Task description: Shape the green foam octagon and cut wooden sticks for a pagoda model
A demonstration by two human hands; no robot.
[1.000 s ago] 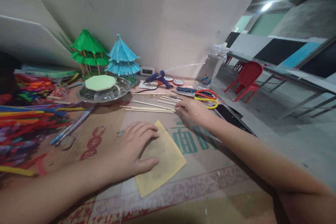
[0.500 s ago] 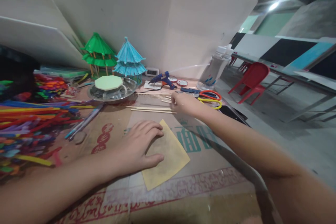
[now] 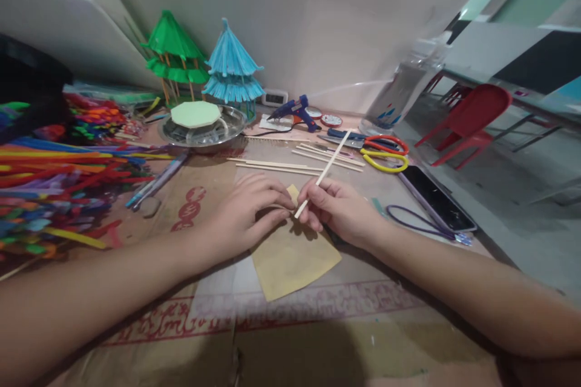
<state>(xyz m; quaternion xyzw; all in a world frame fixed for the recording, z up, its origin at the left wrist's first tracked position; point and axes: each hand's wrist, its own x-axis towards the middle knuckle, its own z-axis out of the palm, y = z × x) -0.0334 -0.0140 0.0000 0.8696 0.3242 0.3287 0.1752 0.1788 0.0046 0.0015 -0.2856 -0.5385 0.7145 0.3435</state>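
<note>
A thin wooden stick [image 3: 334, 158] is pinched in my right hand [image 3: 333, 208], slanting up to the right over the work surface. Beneath both hands lies a yellowish square sheet [image 3: 295, 266]. My left hand [image 3: 258, 208] rests at the sheet's upper left, fingers bent and slightly apart, its fingertips close to the lower end of the stick; nothing shows in it. Just beyond the hands lie several more wooden sticks [image 3: 276, 164].
Behind stand a green model pavilion [image 3: 175, 51], a blue one [image 3: 233, 63], a metal plate [image 3: 166, 133], a glue gun [image 3: 295, 110] and a water bottle [image 3: 394, 94]. Colourful pipe cleaners [image 3: 68, 184] fill the left. Scissors [image 3: 385, 154] and a phone [image 3: 438, 199] lie right.
My right hand has come back from the pile of sticks with one stick and is now over the sheet. My left hand has stayed near the sheet. The view has shifted.
</note>
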